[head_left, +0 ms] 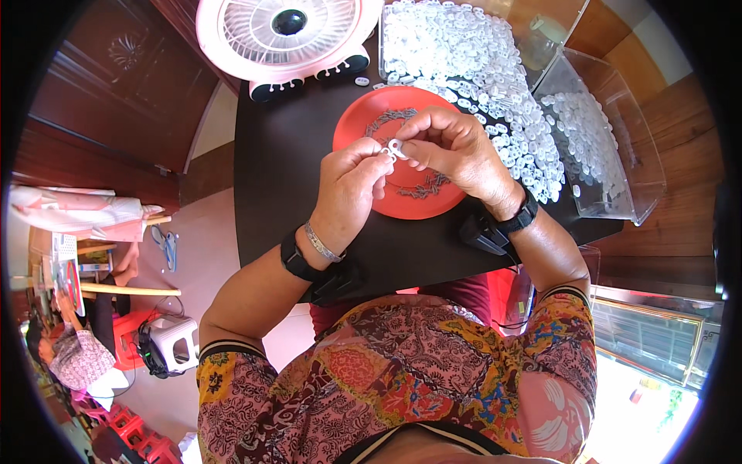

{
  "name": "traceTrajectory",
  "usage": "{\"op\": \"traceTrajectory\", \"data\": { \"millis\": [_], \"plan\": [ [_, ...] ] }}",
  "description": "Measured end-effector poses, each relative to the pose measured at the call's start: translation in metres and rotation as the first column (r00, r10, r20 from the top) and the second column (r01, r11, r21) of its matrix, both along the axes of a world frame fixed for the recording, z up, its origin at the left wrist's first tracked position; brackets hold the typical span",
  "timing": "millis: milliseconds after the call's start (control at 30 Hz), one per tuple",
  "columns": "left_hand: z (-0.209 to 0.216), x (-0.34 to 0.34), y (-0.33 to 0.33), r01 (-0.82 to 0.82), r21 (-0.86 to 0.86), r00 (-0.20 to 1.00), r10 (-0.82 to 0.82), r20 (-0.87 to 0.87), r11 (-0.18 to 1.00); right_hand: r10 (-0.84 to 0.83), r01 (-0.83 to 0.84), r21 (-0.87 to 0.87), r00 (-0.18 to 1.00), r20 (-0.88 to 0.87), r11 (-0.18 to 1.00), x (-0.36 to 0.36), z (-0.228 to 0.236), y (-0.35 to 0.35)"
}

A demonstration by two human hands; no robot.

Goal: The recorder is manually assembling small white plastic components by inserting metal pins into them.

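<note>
My left hand (pixel 346 185) and my right hand (pixel 462 153) meet above a round red plate (pixel 350 122). Thumb and fingers of both hands pinch small white plastic pieces with round holes (pixel 395 147); whether these are joined or only touching, I cannot tell. On the plate lie many small, thin grey pieces (pixel 425 187), too small to name, partly hidden by my hands. To the right of my right hand, loose white oval pieces with holes (pixel 533 158) spread over the dark table (pixel 286 178).
A pink and white fan (pixel 290 23) stands at the far left of the table. Behind the plate is a clear bin heaped with white pieces (pixel 452 42). Another clear bin (pixel 645 166) lies tilted at the right edge. A white stool (pixel 171 344) stands on the floor at left.
</note>
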State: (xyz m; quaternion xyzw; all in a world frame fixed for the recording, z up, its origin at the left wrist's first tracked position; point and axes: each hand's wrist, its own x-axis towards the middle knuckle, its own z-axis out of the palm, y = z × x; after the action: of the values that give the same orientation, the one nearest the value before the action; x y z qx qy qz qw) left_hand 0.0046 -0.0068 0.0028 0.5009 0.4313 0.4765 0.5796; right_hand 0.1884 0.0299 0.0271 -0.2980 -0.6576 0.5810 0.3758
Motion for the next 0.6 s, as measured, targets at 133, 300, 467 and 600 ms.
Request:
{"op": "traceTrajectory", "data": {
  "millis": [133, 300, 467, 600],
  "plan": [
    [-0.0011, 0.0001, 0.0, -0.004, 0.02, 1.0, 0.004, 0.003, 1.0, -0.043, 0.043, 0.04, 0.999, -0.001, 0.998, -0.0042, -0.0049, -0.0016],
    [-0.0024, 0.0009, -0.0002, -0.007, 0.024, 0.999, 0.006, 0.048, 1.0, -0.028, 0.028, 0.111, 1.0, 0.002, 0.993, -0.005, -0.0081, -0.0026],
    [-0.0053, -0.0011, 0.0001, -0.003, 0.004, 0.997, 0.002, 0.076, 1.0, -0.009, 0.018, 0.168, 0.998, -0.056, 0.986, -0.0112, -0.0087, -0.0026],
    [-0.0086, 0.0031, -0.0005, -0.01, 0.006, 0.985, 0.009, 0.174, 1.0, -0.002, 0.021, 0.294, 0.998, -0.063, 0.956, -0.0116, -0.0096, -0.0072]
  ]
}}
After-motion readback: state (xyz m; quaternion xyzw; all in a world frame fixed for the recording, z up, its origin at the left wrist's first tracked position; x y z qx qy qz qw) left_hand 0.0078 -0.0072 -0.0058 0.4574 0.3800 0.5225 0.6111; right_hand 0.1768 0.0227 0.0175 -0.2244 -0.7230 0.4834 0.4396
